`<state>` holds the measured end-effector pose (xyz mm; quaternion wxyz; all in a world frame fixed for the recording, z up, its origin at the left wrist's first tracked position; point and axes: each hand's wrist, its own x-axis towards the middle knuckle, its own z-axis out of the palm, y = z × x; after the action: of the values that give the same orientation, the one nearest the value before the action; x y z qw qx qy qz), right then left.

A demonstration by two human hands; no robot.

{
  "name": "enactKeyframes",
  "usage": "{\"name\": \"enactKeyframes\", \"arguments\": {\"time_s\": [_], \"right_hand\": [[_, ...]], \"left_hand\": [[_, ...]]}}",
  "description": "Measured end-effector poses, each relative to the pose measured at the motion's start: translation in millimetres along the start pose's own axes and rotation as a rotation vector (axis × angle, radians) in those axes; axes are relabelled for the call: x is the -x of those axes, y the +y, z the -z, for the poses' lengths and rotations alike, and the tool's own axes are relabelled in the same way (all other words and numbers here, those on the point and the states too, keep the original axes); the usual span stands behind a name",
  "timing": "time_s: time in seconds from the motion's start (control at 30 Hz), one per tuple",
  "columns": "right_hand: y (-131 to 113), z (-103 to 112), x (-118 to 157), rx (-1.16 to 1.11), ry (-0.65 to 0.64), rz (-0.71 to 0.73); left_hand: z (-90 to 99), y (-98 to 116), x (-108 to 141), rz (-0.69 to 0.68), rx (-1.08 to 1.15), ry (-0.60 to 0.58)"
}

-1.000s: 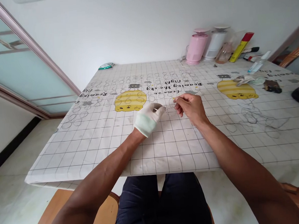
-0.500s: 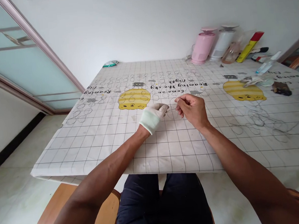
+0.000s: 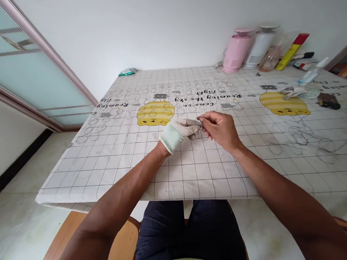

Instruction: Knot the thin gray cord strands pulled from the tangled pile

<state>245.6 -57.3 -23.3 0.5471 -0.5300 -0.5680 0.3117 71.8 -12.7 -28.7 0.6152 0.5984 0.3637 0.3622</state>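
Note:
My left hand [image 3: 183, 131], in a white glove with a pale green cuff, is closed in a pinch above the table. My bare right hand [image 3: 219, 127] pinches against its fingertips, so the two hands meet. Between them is a thin grey wire, mostly hidden by the fingers; a faint curve of it shows below. Rows of similar thin wire loops [image 3: 91, 133], many shaped like a figure eight, lie on the tablecloth beyond and left of the hands. A loose tangle of thin wire [image 3: 303, 136] lies to the right.
A white checked tablecloth [image 3: 129, 174] covers the table. Along the wall stand a pink cylinder [image 3: 237, 50], a white cylinder [image 3: 257, 49], a bottle [image 3: 270, 59] and a yellow-red box [image 3: 290, 54]. At right lie a crumpled glove [image 3: 306, 92] and a dark block [image 3: 328, 101]. A green packet [image 3: 127, 72] sits far left.
My hands have come together: the gloved left fingers moved right and the right hand moved slightly left, closing the small gap between the fingertips.

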Motion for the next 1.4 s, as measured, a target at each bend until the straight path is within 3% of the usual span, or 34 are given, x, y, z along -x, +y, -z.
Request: {"name": "enactKeyframes", "arguments": {"time_s": [0.33, 0.53, 0.73, 0.87, 1.07, 1.23, 1.4], "right_hand": [[4, -4, -2, -0.119, -0.095, -0.059], [4, 2, -5, 0.027, 0.085, 0.037], [17, 4, -9, 0.226, 0.216, 0.243], [22, 5, -10, 0.29, 0.21, 0.27], [15, 6, -6, 0.336, 0.095, 0.158], [7, 8, -1, 0.413, 0.157, 0.063], [7, 7, -1, 0.508, 0.146, 0.132]], "left_hand": [[-5.7, -7, -2, -0.122, 0.026, 0.002], [0.2, -8, -3, -0.002, 0.135, 0.048], [-0.4, 5, 8, 0.069, 0.019, 0.086], [-8.3, 9, 8, 0.13, -0.079, 0.083], [-9.1, 7, 4, 0.223, -0.048, 0.1], [23.7, 27, 40, 0.25, -0.019, 0.161], [97.3, 25, 107, 0.353, -0.084, 0.396]]}}
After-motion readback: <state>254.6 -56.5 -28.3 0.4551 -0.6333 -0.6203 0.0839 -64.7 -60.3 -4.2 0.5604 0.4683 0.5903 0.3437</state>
